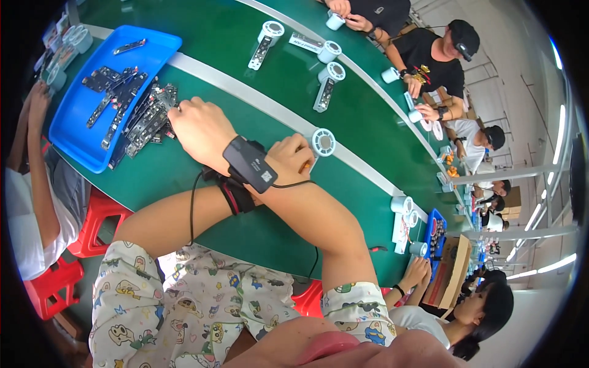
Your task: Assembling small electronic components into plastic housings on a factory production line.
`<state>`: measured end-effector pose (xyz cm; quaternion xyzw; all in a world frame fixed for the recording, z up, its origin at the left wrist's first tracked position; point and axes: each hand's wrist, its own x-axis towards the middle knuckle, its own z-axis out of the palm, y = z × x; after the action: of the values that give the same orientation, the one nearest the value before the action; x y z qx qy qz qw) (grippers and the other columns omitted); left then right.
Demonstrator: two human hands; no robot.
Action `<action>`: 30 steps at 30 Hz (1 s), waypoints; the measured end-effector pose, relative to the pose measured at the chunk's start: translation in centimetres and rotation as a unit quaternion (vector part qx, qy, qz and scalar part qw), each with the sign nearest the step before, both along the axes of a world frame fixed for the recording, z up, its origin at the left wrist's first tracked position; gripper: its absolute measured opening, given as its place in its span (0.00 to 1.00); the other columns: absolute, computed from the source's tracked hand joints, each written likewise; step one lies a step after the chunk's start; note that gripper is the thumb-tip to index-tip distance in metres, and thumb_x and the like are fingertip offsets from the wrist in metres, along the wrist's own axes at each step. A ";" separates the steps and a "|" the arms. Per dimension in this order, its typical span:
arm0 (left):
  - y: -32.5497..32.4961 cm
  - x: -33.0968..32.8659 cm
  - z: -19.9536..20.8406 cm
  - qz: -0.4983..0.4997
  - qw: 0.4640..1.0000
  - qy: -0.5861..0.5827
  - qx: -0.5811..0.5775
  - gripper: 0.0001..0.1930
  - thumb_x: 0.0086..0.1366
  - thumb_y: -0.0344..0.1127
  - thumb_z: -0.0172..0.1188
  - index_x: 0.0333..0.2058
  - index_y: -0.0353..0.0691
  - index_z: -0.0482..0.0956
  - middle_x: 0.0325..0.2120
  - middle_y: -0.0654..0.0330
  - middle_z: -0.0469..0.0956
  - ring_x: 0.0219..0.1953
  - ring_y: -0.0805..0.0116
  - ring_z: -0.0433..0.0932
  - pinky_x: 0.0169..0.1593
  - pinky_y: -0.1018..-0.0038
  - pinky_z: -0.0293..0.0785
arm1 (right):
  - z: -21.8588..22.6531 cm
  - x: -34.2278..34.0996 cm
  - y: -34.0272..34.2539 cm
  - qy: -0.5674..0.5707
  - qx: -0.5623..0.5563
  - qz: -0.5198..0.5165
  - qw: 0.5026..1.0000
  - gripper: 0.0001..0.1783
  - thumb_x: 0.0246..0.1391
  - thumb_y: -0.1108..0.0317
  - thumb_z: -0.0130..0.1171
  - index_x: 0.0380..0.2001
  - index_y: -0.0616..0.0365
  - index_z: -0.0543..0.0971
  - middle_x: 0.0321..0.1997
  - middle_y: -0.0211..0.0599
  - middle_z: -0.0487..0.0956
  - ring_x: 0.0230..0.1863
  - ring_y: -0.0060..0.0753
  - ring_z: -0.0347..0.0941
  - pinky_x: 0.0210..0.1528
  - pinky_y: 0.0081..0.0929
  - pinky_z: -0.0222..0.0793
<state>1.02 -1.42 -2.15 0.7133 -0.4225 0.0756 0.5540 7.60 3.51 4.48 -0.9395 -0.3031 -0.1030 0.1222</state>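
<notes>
My forearms cross, the right one over the left. My right hand (204,130) is at the far left, its fingers closed at the edge of a heap of narrow black circuit boards (150,119); the fingertips appear to pinch one board, partly hidden. My left hand (288,154) reaches out beneath the right wrist and is closed around a light-blue handheld fan (324,142). The fan's round grille faces up; its handle is mostly covered by my fingers, and a bit of orange shows beside them.
A blue tray (80,138) with more boards stands left of the heap. Light-blue fans with exposed boards, such as this fan (331,80), lie on the green conveyor (392,132) beyond a metal rail (245,95). More fans (402,214) stand at right. Co-workers sit on both sides and opposite.
</notes>
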 end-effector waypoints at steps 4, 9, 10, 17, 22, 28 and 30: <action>-0.5 0.3 0.0 0.028 0.999 -0.017 -0.018 0.07 0.54 0.27 0.66 0.30 0.42 0.77 0.37 0.59 0.70 0.40 0.56 0.75 0.42 0.62 0.70 | 0.2 0.4 -1.0 -0.035 0.017 -0.017 0.999 0.12 0.48 0.76 0.60 0.39 0.62 0.81 0.39 0.47 0.78 0.42 0.48 0.76 0.42 0.42 0.75; -0.2 0.5 0.0 0.012 0.999 -0.032 -0.005 0.08 0.55 0.26 0.65 0.32 0.42 0.77 0.38 0.58 0.71 0.39 0.56 0.75 0.43 0.63 0.71 | -0.3 1.0 -2.0 0.001 0.026 -0.027 0.999 0.16 0.46 0.78 0.62 0.42 0.61 0.80 0.43 0.48 0.77 0.41 0.49 0.76 0.41 0.43 0.76; 0.0 0.6 0.3 0.013 0.999 -0.034 -0.003 0.08 0.55 0.26 0.65 0.32 0.42 0.77 0.38 0.58 0.71 0.39 0.56 0.75 0.43 0.63 0.71 | 0.0 0.9 -2.0 0.000 0.028 -0.026 0.999 0.16 0.46 0.78 0.62 0.42 0.61 0.80 0.43 0.48 0.77 0.41 0.49 0.76 0.41 0.43 0.76; 0.1 0.7 0.5 -0.085 0.975 0.146 -0.146 0.07 0.58 0.27 0.64 0.36 0.39 0.77 0.36 0.57 0.73 0.39 0.61 0.76 0.43 0.66 0.72 | 4.7 -6.3 -7.9 0.039 0.385 -0.092 0.918 0.29 0.46 0.87 0.59 0.54 0.59 0.77 0.39 0.35 0.74 0.41 0.30 0.75 0.42 0.26 0.76; 1.4 0.8 2.7 -0.006 0.983 0.178 -0.035 0.08 0.63 0.29 0.63 0.40 0.36 0.77 0.36 0.56 0.74 0.39 0.63 0.75 0.44 0.68 0.72 | 5.9 -13.5 -15.0 0.114 0.554 -0.205 0.799 0.33 0.47 0.87 0.60 0.59 0.60 0.73 0.40 0.29 0.71 0.40 0.20 0.71 0.43 0.21 0.74; 2.0 0.2 3.9 -0.061 0.979 0.162 -0.110 0.16 0.66 0.31 0.60 0.51 0.34 0.73 0.40 0.53 0.74 0.40 0.61 0.76 0.48 0.67 0.73 | 1.1 -13.9 -17.1 0.110 0.604 -0.241 0.752 0.29 0.48 0.87 0.63 0.55 0.61 0.73 0.40 0.28 0.71 0.42 0.21 0.71 0.45 0.21 0.74; 2.0 0.2 4.0 -0.069 0.975 0.166 -0.128 0.16 0.66 0.30 0.61 0.52 0.34 0.74 0.41 0.53 0.74 0.41 0.62 0.75 0.48 0.68 0.73 | 1.0 -13.2 -17.3 0.089 0.613 -0.218 0.754 0.26 0.51 0.85 0.64 0.53 0.60 0.73 0.40 0.29 0.72 0.42 0.21 0.72 0.43 0.21 0.75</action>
<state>1.24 0.61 1.82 0.6081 -0.3601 -0.0291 0.7068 -5.65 -13.81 5.44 -0.7086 0.0501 -0.2061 0.6729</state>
